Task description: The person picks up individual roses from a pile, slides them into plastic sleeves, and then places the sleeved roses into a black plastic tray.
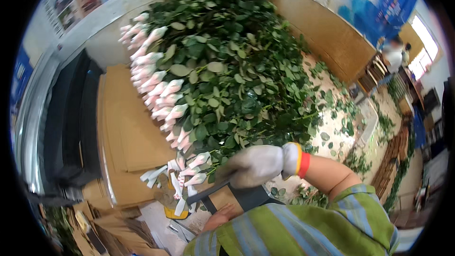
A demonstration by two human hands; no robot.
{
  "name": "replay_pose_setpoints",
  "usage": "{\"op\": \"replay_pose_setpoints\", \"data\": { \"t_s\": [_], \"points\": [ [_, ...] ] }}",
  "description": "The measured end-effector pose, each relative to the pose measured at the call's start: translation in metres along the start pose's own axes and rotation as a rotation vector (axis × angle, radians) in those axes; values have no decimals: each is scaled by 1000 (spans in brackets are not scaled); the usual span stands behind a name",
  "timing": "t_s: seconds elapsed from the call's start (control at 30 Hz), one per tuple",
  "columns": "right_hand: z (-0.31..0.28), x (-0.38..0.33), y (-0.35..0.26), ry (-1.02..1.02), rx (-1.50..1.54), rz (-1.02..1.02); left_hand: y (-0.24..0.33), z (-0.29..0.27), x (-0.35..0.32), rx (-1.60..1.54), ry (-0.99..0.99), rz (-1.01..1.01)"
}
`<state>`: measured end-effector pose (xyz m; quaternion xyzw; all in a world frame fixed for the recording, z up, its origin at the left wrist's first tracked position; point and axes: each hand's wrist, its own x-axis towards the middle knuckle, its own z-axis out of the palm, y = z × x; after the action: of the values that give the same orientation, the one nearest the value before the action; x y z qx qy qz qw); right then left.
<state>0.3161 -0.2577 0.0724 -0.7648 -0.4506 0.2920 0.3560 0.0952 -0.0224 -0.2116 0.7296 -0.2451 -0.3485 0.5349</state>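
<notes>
My right hand [258, 165], in a whitish-grey work glove with a red and yellow cuff, is over a black-edged brown board [220, 198]. Motion smears its fingers, so any hold is unclear. My left hand [223, 215] is bare and lies on the board's near part, fingers stretched over it; my striped sleeve covers some of it. Just beyond my gloved hand, a few pale pink rose buds in white net sleeves [196, 169] lie on the table. Loose white net sleeves [154, 175] and a yellow-edged glove [176, 213] are to the left.
A tall heap of leafy roses [227, 76] fills the bench, netted buds facing left. Flat cardboard sheets [130, 123] and a black stack [71, 128] stand at left. Cut leaves [332, 109] litter the right side. Another person [392, 57] is far off at right.
</notes>
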Motion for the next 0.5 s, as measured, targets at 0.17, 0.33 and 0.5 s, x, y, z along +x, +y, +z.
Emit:
{"op": "replay_pose_setpoints", "data": {
  "t_s": [0.17,0.33,0.5],
  "points": [
    [-22,-30,57,604,-692,134,8,-6,-14,-274,66,-58],
    [-11,-13,141,463,-988,79,49,-15,-10,-201,150,-104],
    [-40,31,129,617,-1033,130,2,-11,-28,-527,216,-204]
  ]
}}
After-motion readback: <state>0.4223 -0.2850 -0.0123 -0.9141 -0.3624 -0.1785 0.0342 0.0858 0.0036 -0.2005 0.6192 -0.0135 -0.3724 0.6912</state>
